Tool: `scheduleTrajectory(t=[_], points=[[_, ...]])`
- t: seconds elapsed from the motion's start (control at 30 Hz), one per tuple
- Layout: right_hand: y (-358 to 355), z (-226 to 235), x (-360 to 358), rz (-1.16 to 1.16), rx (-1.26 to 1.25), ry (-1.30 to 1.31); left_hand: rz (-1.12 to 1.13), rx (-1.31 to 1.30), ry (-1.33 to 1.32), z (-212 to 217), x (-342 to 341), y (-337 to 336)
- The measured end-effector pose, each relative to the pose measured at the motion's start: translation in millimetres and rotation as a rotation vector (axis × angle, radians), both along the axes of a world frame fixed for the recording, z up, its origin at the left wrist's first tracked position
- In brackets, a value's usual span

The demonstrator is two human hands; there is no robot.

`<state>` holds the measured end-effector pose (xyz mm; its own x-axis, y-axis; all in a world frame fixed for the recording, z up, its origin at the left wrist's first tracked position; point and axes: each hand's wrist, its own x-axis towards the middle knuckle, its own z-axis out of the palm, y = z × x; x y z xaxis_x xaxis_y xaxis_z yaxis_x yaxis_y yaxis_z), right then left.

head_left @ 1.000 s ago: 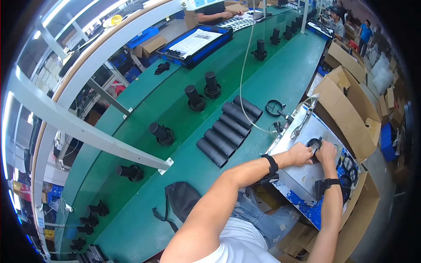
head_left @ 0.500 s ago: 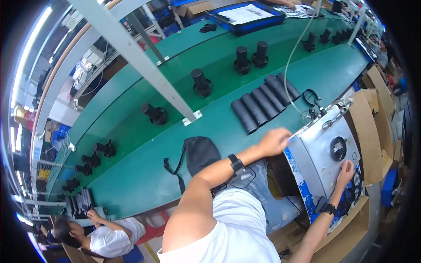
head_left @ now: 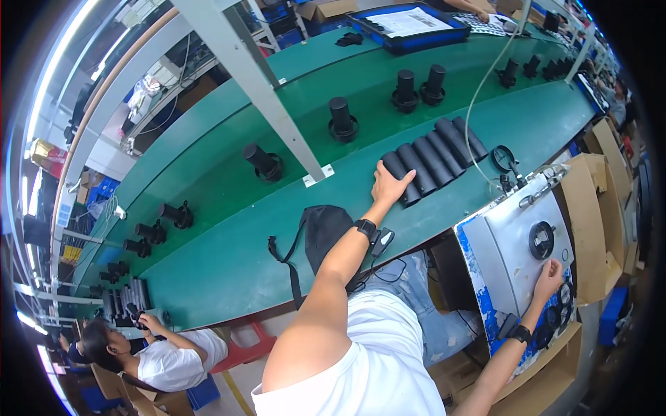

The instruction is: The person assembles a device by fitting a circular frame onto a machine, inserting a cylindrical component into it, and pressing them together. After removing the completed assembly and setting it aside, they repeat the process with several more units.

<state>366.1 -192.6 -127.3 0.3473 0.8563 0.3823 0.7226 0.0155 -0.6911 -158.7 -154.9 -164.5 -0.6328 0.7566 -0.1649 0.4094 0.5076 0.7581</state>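
On the green bench [head_left: 257,222], the left hand [head_left: 390,186] holds the black tube [head_left: 396,164] at the left end of a row of black tubes [head_left: 437,159]. Its fingers are spread wide around the tube, the thumb on the side toward the next one; the hand hides the tube's middle, and the fingers' grip beneath is out of sight. The right hand [head_left: 549,279] is above a silver metal box [head_left: 499,232], just beside a round black part [head_left: 542,240] lying on top. Its fingers are drawn narrow, and I cannot tell whether they pinch anything small. Dark rings [head_left: 565,294] near that hand crowd together and are hard to separate. A black bag [head_left: 327,230] is partly covered by the left forearm. At lower left, a seated co-worker [head_left: 166,360] holds something dark, too small to identify. Along the top edge, another person's arm [head_left: 466,6] is cut off.
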Motion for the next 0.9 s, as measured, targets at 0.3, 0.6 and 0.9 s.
scheduleTrajectory(t=[0.3,0.6,0.9], points=[[-5.1,2.0,-10.2,-0.021,0.054,0.008,0.061,0.083,-0.029,-27.4,3.8,0.5],[-7.8,16.5,-14.7,-0.056,0.036,0.092,0.055,0.349,-0.448,-45.9,-14.9,-30.7],[-41.3,49.9,-109.9,0.124,0.218,0.374,-0.779,0.067,-1.728,70.6,68.7,-87.7]])
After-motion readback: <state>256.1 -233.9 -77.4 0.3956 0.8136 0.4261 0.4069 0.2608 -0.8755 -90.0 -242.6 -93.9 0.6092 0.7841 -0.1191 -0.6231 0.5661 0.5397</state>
